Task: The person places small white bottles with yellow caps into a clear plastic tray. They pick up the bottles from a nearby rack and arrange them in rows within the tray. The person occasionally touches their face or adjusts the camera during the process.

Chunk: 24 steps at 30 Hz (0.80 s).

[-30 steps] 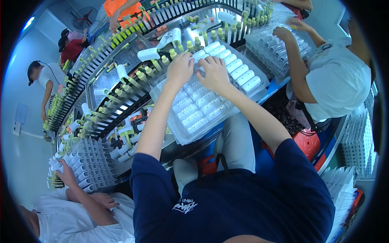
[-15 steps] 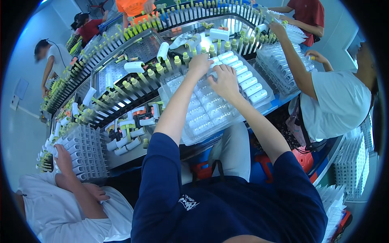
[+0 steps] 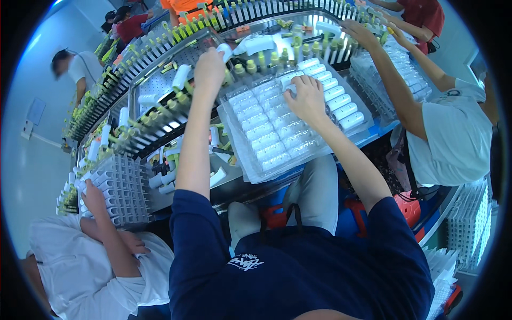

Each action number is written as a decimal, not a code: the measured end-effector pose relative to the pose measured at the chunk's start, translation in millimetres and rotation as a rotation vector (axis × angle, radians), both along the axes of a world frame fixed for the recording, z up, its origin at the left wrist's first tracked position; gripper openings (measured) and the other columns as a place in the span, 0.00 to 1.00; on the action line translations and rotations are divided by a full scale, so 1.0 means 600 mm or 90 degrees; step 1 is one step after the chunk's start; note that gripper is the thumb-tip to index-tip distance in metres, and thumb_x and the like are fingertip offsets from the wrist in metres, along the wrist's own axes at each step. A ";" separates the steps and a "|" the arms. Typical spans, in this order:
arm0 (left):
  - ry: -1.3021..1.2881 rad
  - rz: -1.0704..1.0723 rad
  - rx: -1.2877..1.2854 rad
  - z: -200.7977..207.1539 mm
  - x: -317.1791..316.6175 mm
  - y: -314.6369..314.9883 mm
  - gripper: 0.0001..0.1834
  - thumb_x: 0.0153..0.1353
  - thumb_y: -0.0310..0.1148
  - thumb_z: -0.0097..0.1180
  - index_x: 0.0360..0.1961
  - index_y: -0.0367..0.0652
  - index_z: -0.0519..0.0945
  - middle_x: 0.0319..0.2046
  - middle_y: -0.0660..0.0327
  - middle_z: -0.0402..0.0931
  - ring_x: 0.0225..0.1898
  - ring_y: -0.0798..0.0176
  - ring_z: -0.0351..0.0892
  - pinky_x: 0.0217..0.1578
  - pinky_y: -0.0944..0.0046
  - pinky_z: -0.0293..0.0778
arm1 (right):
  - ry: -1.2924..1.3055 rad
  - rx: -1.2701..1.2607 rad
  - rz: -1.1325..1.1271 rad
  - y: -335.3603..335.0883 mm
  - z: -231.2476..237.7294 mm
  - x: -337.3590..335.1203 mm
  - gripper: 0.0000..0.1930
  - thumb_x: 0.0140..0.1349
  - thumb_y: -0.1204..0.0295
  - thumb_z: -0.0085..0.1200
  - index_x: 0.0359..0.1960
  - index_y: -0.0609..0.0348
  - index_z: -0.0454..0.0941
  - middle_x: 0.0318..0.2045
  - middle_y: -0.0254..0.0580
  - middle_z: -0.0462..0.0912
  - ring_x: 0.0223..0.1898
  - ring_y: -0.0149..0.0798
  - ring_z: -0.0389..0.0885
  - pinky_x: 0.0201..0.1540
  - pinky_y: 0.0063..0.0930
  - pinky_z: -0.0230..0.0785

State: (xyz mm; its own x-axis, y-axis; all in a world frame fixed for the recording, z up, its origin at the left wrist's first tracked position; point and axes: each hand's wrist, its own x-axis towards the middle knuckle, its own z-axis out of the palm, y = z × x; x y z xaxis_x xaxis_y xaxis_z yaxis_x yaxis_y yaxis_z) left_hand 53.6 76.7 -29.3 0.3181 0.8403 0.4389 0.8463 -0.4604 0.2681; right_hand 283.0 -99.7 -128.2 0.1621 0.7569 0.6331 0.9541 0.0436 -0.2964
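A clear plastic tray (image 3: 260, 140) of moulded pockets lies tilted in front of me, on top of others like it. White rounded plastic housings (image 3: 335, 93) fill its right-hand column, while the pockets further left hold none. My right hand (image 3: 308, 100) rests over the far part of the tray, its fingers bent around a white housing partly hidden under them. Beyond the tray's far left corner, my left hand (image 3: 209, 72) is closed on another white housing (image 3: 224, 52) at the row of upright yellow-green-topped holders (image 3: 250, 66).
A co-worker's arm (image 3: 392, 88) reaches in over stacked clear trays (image 3: 397, 80) at right. To the left, another person's hand (image 3: 95, 198) touches a stack of filled trays (image 3: 125, 186). Loose parts lie on a metal surface (image 3: 226, 173). A perforated metal plate (image 3: 154, 88) sits beyond the holders.
My left hand has left the tray and moved left and away to the holders, where it grips a white housing. My right hand stays over the tray. The view has shifted slightly.
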 end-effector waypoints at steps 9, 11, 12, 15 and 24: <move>0.106 0.114 0.231 -0.050 -0.066 -0.023 0.23 0.61 0.51 0.69 0.46 0.46 0.79 0.44 0.55 0.83 0.46 0.49 0.84 0.44 0.45 0.78 | 0.044 0.051 0.005 0.010 -0.009 0.007 0.13 0.63 0.65 0.60 0.42 0.63 0.82 0.44 0.52 0.81 0.51 0.56 0.78 0.59 0.54 0.67; 0.130 0.133 0.198 -0.043 -0.101 -0.032 0.22 0.62 0.50 0.68 0.46 0.46 0.79 0.46 0.56 0.83 0.48 0.49 0.84 0.50 0.43 0.75 | 0.086 0.071 0.011 0.011 -0.007 0.004 0.13 0.65 0.66 0.59 0.44 0.63 0.81 0.44 0.54 0.81 0.50 0.58 0.78 0.57 0.54 0.69; 0.139 0.141 0.185 -0.038 -0.116 -0.036 0.22 0.62 0.50 0.68 0.46 0.46 0.79 0.47 0.56 0.83 0.49 0.49 0.83 0.53 0.42 0.73 | 0.106 0.084 0.013 0.013 -0.003 0.005 0.12 0.66 0.67 0.58 0.44 0.64 0.80 0.44 0.55 0.81 0.50 0.59 0.78 0.56 0.54 0.69; 0.050 0.096 0.472 -0.050 -0.079 -0.097 0.15 0.63 0.43 0.66 0.42 0.45 0.79 0.46 0.56 0.83 0.52 0.50 0.81 0.57 0.42 0.68 | 0.146 0.155 -0.013 0.017 -0.012 0.027 0.12 0.70 0.67 0.56 0.46 0.63 0.79 0.45 0.56 0.82 0.50 0.60 0.78 0.54 0.55 0.69; -0.141 -0.377 0.124 -0.152 0.126 -0.143 0.11 0.63 0.35 0.64 0.41 0.40 0.81 0.39 0.52 0.79 0.44 0.44 0.80 0.46 0.46 0.76 | 0.308 0.125 -0.014 -0.003 0.045 0.020 0.14 0.79 0.63 0.47 0.44 0.62 0.78 0.34 0.56 0.84 0.38 0.62 0.82 0.45 0.53 0.71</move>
State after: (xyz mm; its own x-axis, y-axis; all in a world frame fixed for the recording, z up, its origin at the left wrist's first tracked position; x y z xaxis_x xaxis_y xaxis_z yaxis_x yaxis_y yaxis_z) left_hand 129.4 -9.2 -120.6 0.5870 0.4501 0.6729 0.3701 -0.8885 0.2714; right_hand 294.9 -101.3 -101.0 0.4858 0.6245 0.6115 0.7113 0.1240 -0.6918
